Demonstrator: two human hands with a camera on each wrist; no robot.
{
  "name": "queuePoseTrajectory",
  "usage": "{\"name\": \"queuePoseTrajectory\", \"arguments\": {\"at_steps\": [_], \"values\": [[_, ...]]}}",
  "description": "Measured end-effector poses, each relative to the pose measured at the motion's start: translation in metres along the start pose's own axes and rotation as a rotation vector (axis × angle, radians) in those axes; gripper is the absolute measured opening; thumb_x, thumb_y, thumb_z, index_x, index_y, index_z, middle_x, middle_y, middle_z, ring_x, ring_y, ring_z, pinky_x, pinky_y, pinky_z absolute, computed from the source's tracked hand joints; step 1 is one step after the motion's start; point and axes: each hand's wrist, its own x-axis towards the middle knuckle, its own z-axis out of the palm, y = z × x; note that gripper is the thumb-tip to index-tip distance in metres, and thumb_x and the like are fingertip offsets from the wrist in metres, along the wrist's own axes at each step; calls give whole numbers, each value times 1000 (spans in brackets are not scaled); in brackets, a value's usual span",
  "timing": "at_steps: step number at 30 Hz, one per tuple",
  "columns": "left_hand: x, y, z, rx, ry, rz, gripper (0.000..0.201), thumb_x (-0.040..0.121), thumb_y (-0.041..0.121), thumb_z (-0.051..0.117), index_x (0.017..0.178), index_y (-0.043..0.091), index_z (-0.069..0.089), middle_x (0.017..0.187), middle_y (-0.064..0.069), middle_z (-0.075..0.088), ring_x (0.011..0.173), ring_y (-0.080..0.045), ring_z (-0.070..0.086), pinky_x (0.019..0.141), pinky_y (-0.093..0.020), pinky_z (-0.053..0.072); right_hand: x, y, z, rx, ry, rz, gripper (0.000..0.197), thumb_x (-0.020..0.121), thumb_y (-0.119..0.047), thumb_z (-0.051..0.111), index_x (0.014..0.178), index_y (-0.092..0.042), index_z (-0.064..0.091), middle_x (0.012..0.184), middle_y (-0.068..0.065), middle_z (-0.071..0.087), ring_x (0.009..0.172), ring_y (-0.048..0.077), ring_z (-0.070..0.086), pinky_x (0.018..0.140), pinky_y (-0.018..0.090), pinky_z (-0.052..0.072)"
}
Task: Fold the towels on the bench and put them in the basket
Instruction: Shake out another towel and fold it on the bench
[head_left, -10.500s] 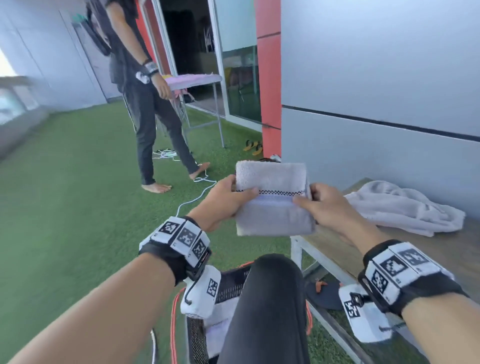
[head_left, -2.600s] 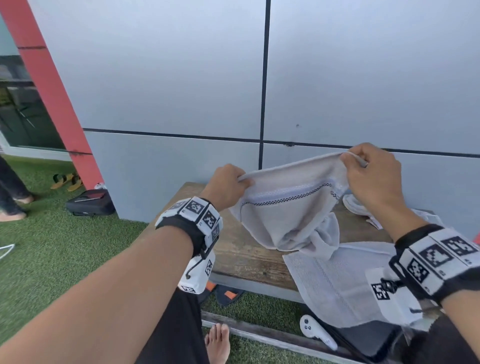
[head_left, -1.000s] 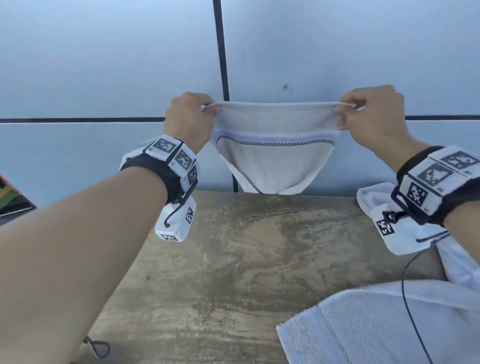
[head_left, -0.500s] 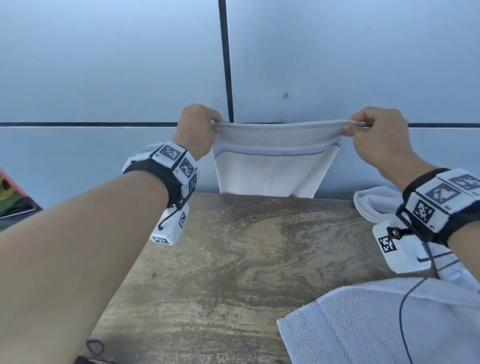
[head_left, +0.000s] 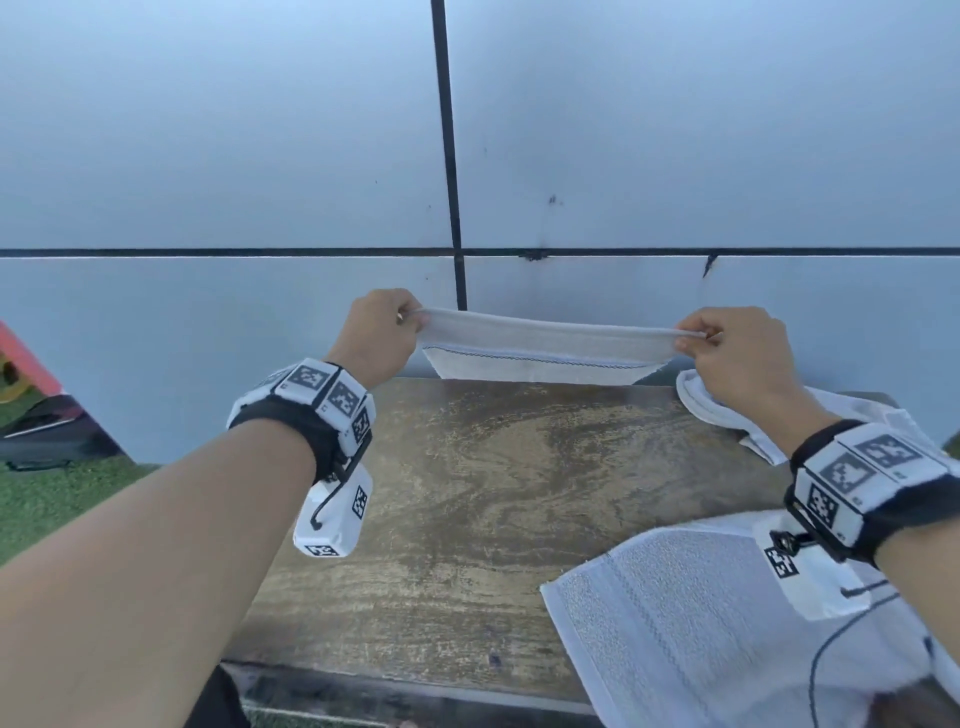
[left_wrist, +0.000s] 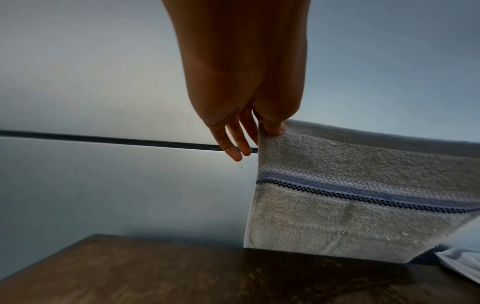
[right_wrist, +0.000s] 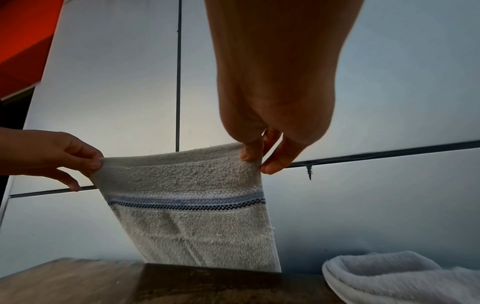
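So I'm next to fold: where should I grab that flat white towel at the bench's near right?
Probably pinch the flat white towel by its near-left corner, coming from above on the left: that corner lies flat and exposed on the bench, while the right wrist covers its right side.

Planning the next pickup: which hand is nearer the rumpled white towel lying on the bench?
Right. The right hand hovers just above the rumpled white towel, pinching the striped towel; the left hand holds its far corner.
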Motion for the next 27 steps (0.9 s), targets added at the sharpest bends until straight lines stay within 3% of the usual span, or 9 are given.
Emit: {"name": "queuePoseTrajectory", "arguments": {"at_steps": [2, 6, 10, 12, 14, 17, 20, 24, 27], "values": [[-16, -1, -3, -32, -13, -8, 20, 103, 21, 52, 93, 7, 62, 76, -3, 55, 57, -12, 43, 51, -24, 33, -14, -2, -5, -10, -4, 4, 8, 91, -9, 67, 86, -9, 74, 72, 6, 64, 73, 26, 58, 55, 1, 33], [-46, -3, -16, -114, -23, -45, 25, 102, 26, 55, 87, 8, 62, 66, -1, 49, 61, -19, 44, 54, -26, 34, -38, -8, -19, 66, -10, 47, 11, 92, -20, 69, 90, -11, 73, 80, 9, 70, 74, 22, 60, 57, 4, 33], [-73, -7, -32, -181, -62, -70, 31, 100, 33, 57, 90, 4, 65, 72, -6, 55, 85, -43, 65, 64, -31, 41, -61, -14, -33, 75, -57, 55, 19, 97, -29, 61, 91, -12, 65, 74, -3, 61, 65, 7, 52, 57, 16, 31], [-85, -7, -37, -216, -66, -68, 30, 100, 33, 58, 89, 5, 64, 75, -7, 56, 79, -41, 63, 73, -37, 52, -73, -19, -38, 84, -69, 40, 19, 101, -27, 53, 93, -11, 59, 71, -5, 55, 64, 4, 48, 56, 21, 30], [-96, -6, -39, -247, -51, -62, 27, 100, 32, 57, 85, 10, 60, 76, -6, 56, 72, -28, 57, 84, -49, 57, -85, -22, -42, 111, -61, 10, 19, 103, -26, 47, 96, -10, 54, 70, -3, 51, 63, 9, 45, 56, 24, 31], [-115, 2, -41, -242, -29, -61, 25, 102, 30, 54, 85, 12, 56, 81, -10, 60, 73, -23, 56, 73, -45, 54, -101, -24, -48, 169, -40, -25, 20, 105, -25, 44, 99, -7, 50, 68, 1, 48, 61, 12, 44, 56, 26, 32], [-132, 9, -42, -216, -40, -58, 25, 103, 30, 52, 89, 9, 56, 81, -15, 65, 65, -21, 53, 57, -32, 42, -115, -23, -55, 184, -44, -30, 22, 105, -27, 43, 101, -7, 50, 75, 9, 54, 63, 17, 47, 57, 31, 34], [-153, 10, -45, -191, -105, -75, 28, 103, 32, 51, 91, 7, 56, 97, -21, 72, 84, -36, 67, 62, -32, 43, -131, -16, -65, 152, -98, -34, 19, 104, -30, 46, 101, -12, 52, 81, 11, 59, 73, 30, 53, 70, 40, 44], [-169, 15, -50, -96, -202, -93, 33, 102, 32, 53, 99, 0, 59, 98, -20, 72, 84, -31, 66, 70, -34, 46, -142, -11, -73, 134, -146, -31, 18, 103, -31, 48, 99, -14, 53, 84, 13, 63, 79, 33, 60, 75, 41, 44]]}}
